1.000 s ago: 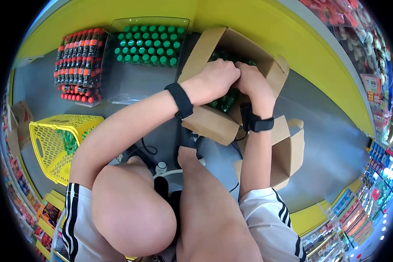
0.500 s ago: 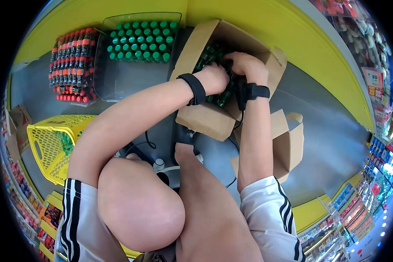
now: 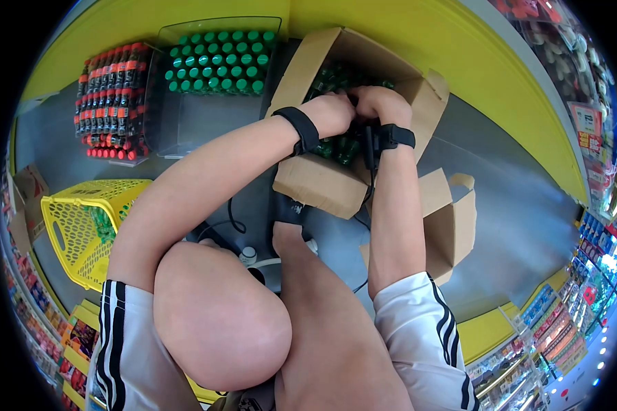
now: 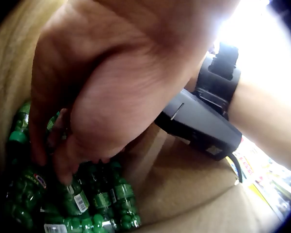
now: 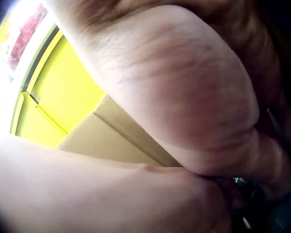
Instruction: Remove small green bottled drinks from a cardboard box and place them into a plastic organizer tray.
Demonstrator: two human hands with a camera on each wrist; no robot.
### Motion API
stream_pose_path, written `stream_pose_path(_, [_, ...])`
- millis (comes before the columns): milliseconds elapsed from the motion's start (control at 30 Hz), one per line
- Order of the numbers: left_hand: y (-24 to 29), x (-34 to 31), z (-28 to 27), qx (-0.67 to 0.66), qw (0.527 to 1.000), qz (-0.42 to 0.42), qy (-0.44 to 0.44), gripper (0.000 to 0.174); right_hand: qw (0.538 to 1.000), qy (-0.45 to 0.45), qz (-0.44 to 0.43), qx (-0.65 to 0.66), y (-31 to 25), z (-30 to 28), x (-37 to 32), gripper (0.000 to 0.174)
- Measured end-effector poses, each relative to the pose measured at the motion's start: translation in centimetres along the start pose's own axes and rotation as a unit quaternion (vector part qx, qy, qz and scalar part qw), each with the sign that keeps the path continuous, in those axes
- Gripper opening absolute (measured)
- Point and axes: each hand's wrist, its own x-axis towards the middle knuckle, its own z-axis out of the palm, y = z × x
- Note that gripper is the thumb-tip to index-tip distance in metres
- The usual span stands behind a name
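Observation:
Both hands reach into a tall open cardboard box (image 3: 320, 186) holding several small green bottles (image 3: 346, 149). In the head view, my left hand (image 3: 332, 115) and my right hand (image 3: 385, 106) meet low in the box, fingers bent down among the bottles. The left wrist view has the thumb and fingers of my left hand (image 4: 121, 92) right at the bottles (image 4: 75, 199), which bear labels and barcodes. My right hand (image 5: 184, 92) fills much of the right wrist view, its fingertips in shadow. I cannot tell what either hand grips.
Left of the box, a clear bin (image 3: 178, 145) holds rows of green-capped bottles (image 3: 219, 61), beside stacked red-capped dark bottles (image 3: 120, 103). A yellow basket (image 3: 82, 233) stands nearer on the left. Another open carton (image 3: 452, 233) lies right. Cables (image 3: 236, 219) run near the foot.
The hands were together higher over the box, then moved apart and down among the bottles. Now they are close together again, inside the box. The head view has shifted slightly.

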Motion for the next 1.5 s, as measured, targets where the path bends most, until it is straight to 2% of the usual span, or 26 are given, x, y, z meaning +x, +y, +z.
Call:
stream_pose_path(33, [0.2,0.0,0.0,0.012,1.000,-0.023,-0.003,0.044,1.000,-0.001,0.000,0.000,0.1,0.0,0.3,0.060])
stream_pose_path(67, [0.3,-0.1,0.0,0.025,0.999,-0.046,-0.006,0.046,1.000,-0.007,0.000,-0.022,0.2,0.0,0.6,0.053])
stream_pose_path(200, [-0.7,0.2,-0.9,0.019,0.999,-0.028,-0.028,0.046,1.000,-0.004,0.013,-0.016,0.3,0.8,0.9,0.035])
stream_pose_path(300, [-0.7,-0.5,-2.7,0.007,0.996,-0.038,-0.074,0.046,1.000,0.004,0.018,-0.015,0.2,1.1,0.7,0.035])
stream_pose_path(367, [-1.3,-0.2,-2.2,0.008,1.000,-0.011,-0.010,0.036,1.000,-0.016,0.022,0.000,0.3,1.0,0.8,0.035])
stream_pose_path(400, [-1.1,-0.7,-2.5,0.008,1.000,-0.011,-0.010,0.036,0.999,-0.036,0.026,0.015,0.1,0.7,0.6,0.035])
stream_pose_path(467, [-0.6,-1.8,-3.0,0.029,0.995,0.038,0.089,0.024,0.999,-0.032,0.034,0.007,-0.1,0.4,-0.2,0.034])
stream_pose_path(633, [0.1,-2.8,-5.0,-0.024,0.991,0.049,0.121,0.019,0.999,-0.012,0.041,0.010,0.1,0.1,-0.7,0.033])
stream_pose_path(700, [0.1,-2.8,-4.9,-0.033,0.992,0.048,0.116,0.019,0.997,-0.058,0.022,0.051,0.0,-0.1,-0.7,0.033])
stream_pose_path(833, [0.8,-3.6,-3.9,-0.064,0.980,0.042,0.184,0.020,0.996,-0.061,0.041,0.042,-0.3,-0.7,-1.7,0.034])
stream_pose_path(900, [1.4,-4.4,-4.0,-0.112,0.975,0.026,0.188,0.019,0.990,0.020,0.102,0.091,-0.7,-0.6,-2.1,0.035])
stream_pose_path(933, [1.5,-4.9,-4.0,-0.112,0.975,0.025,0.189,0.019,0.991,0.021,0.100,0.091,-0.7,-0.9,-2.3,0.035])
stream_pose_path(1000, [1.2,-6.1,-3.9,-0.147,0.964,0.048,0.219,0.016,0.995,-0.051,0.042,0.072,-0.9,-1.7,-2.7,0.033])
stream_pose_path(1067, [0.5,-6.9,-3.4,-0.153,0.960,0.059,0.226,0.014,0.993,-0.067,0.056,0.082,-1.6,-1.7,-2.9,0.034])
stream_pose_path(1133, [0.4,-8.0,-3.4,-0.180,0.935,0.076,0.295,0.014,0.993,-0.052,-0.003,0.108,-0.6,-1.1,-1.8,0.040])
stream_pose_path(1233, [0.2,-9.2,-3.1,-0.250,0.904,0.100,0.331,0.014,0.996,-0.013,-0.045,0.077,0.0,-1.0,-0.8,0.047])
stream_pose_path(1333, [-0.1,-10.2,-3.2,-0.195,0.917,0.089,0.335,0.012,0.990,0.002,-0.104,0.096,0.8,-1.4,-2.0,0.049])
stream_pose_path(1367, [-0.6,-10.6,-2.8,-0.196,0.917,0.082,0.337,0.012,0.984,-0.015,-0.119,0.135,0.9,-1.4,-2.6,0.046])
stream_pose_path(1433, [-1.3,-11.2,-2.1,-0.305,0.890,0.060,0.332,0.016,0.976,-0.013,-0.139,0.169,1.4,-0.8,-2.8,0.045])
stream_pose_path(1467, [-1.4,-11.2,-2.0,-0.305,0.890,0.060,0.333,0.016,0.966,-0.006,-0.152,0.208,2.0,-0.4,-3.0,0.044])
stream_pose_path(1500, [-1.4,-11.6,-1.9,-0.301,0.885,0.067,0.348,0.018,0.974,0.047,-0.144,0.171,1.2,-0.5,-4.6,0.032])
